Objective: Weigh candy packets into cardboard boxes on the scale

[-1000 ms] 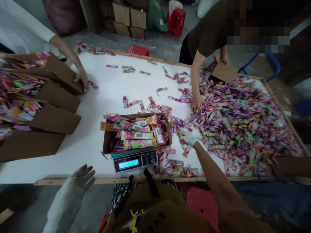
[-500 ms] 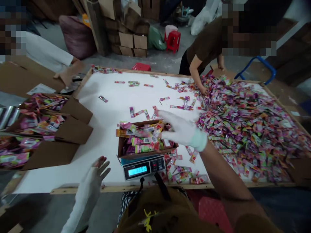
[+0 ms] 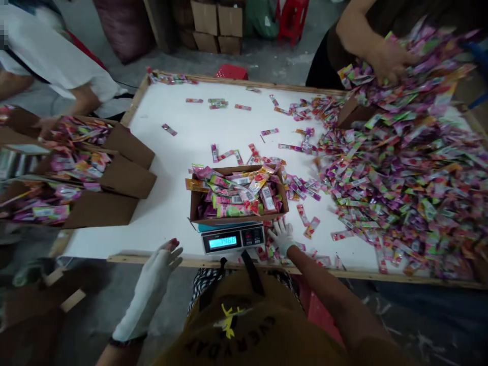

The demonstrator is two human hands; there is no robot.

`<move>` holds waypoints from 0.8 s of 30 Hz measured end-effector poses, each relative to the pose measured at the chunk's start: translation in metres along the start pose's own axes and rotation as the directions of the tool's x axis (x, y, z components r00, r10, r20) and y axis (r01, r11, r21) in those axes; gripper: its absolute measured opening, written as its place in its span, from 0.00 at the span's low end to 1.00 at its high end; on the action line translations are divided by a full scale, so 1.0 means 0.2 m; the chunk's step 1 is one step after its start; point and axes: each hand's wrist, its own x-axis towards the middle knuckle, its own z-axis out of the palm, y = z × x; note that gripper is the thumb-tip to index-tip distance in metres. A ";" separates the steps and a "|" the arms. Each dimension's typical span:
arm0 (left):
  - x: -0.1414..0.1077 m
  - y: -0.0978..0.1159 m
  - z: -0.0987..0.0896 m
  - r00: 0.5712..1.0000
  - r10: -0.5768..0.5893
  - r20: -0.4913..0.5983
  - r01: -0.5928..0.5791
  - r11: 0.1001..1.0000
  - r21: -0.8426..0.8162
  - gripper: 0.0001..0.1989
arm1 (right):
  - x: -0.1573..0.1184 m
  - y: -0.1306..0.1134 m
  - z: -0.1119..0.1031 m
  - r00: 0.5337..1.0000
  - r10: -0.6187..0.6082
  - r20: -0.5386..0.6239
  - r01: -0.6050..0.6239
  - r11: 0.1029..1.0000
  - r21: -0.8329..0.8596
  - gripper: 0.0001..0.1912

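Clearly, loose packets (image 3: 271, 247) are gathered by the near edge of the table (image 3: 179, 152), just right of the scale (image 3: 221, 243). They are covered in part by the gloved right hand (image 3: 282, 238), whose fingers are spread apart, palm down; the packets lie beneath and around the fingertips, though contact seems likely rather than certain in this dim view. An open box (image 3: 240, 221), heaped with more packets, is borne on the scale, just beyond those fingers. The scale's display (image 3: 223, 242) is lit in blue.

The gloved left hand (image 3: 160, 264) is held at the near edge, left of the scale and apart from it, with its fingers loosely parted. At the table's left end, filled boxes (image 3: 127, 175) are lined up with their flaps open. The right end is covered by a large heap (image 3: 404, 203) of packets, over which a co-worker's hand (image 3: 389, 63) is held near the far right corner. Single packets are scattered towards the far edge.
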 end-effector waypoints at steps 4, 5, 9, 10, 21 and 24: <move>-0.02 0.01 0.03 1.000 -0.008 -0.023 0.008 1.000 0.021 0.29 | 0.01 0.08 -0.07 0.996 -0.062 -0.070 0.064 0.997 0.032 0.40; -0.02 0.01 0.03 1.000 -0.017 -0.022 0.017 1.000 0.017 0.30 | -0.02 0.10 -0.07 0.994 -0.056 -0.089 0.060 0.997 0.052 0.34; -0.05 0.00 0.04 0.999 -0.038 0.014 0.038 0.999 -0.003 0.34 | -0.14 0.17 -0.13 0.993 0.008 -0.116 0.011 0.987 0.158 0.26; -0.05 -0.01 0.05 0.999 -0.039 0.026 0.039 0.999 -0.008 0.35 | -0.17 0.20 -0.17 0.993 0.025 -0.117 -0.003 0.982 0.189 0.26; 0.02 -0.03 0.11 0.995 -0.066 0.075 0.068 0.997 -0.022 0.31 | -1.00 0.45 -1.46 0.802 -0.383 -0.458 0.547 0.780 0.305 0.17; 0.01 -0.01 0.15 0.995 -0.055 0.086 0.057 0.998 -0.022 0.31 | -1.01 0.05 -1.73 0.604 -0.657 -0.450 0.772 0.622 0.128 0.14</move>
